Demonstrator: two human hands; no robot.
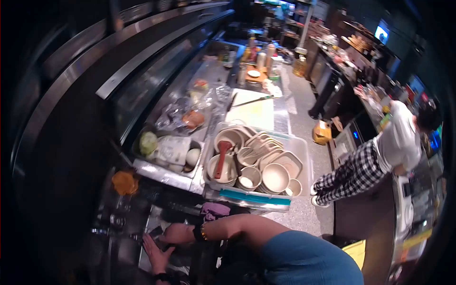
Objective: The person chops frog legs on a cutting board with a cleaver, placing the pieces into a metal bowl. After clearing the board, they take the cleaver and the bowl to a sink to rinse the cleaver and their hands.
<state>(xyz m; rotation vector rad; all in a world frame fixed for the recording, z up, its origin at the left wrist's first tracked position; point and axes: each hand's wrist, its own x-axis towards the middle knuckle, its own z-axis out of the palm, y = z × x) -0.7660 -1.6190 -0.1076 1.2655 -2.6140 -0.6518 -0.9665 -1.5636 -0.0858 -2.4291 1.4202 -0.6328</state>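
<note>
My left hand (157, 254) is at the lower left over the dark, wet-looking sink area, its fingers stretched apart and holding nothing. Just above and to the right of it is my right hand (178, 233), reaching in from the right below a blue sleeve (308, 256), with a dark band at the wrist. The fingers of this hand are turned away, so their shape and anything in them cannot be made out. Near both hands is a metal faucet (116, 220). An orange-brown cloth or sponge (125, 183) lies beyond it, and a purple cloth (215, 211) sits above my right forearm.
A clear tub (306, 164) holds bowls, trays and a whisk. Behind it is a cutting board (256, 116) with a knife (254, 100). Left of the tub are a metal pan (166, 179) of produce and plastic bags (175, 114). A person (399, 137) stands at the right counter.
</note>
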